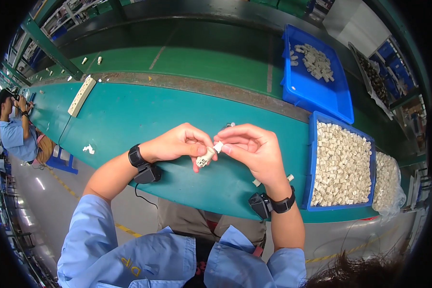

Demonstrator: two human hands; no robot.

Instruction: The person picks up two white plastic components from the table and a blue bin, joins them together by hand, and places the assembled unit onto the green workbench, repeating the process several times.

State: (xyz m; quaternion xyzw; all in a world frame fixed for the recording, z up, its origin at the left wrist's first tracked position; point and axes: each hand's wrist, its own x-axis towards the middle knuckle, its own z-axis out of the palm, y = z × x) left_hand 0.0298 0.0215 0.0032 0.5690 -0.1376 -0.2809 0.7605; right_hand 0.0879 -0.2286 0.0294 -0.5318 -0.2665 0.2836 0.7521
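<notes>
Over the green table [177, 103], my left hand [185, 142] pinches a cream plastic housing [205, 157], a short cylinder with slots at its lower end. Right beside it, my right hand [252, 149] holds a small white plastic piece [218, 146] between thumb and fingers. The two parts are very close; whether they touch I cannot tell. A small metallic part [231, 125] lies just beyond my right fingers. Near my right wrist a small white piece [290, 177] rests on the table, partly hidden. Black straps with boxy devices circle both wrists.
At right stands a blue bin [313, 163] full of small cream parts, with a clear bag [389, 185] of similar parts beside it. Behind is another blue bin [341, 103] holding fewer pieces. A power strip [82, 96] and white scraps [88, 149] lie left. Another person [19, 129] sits far left.
</notes>
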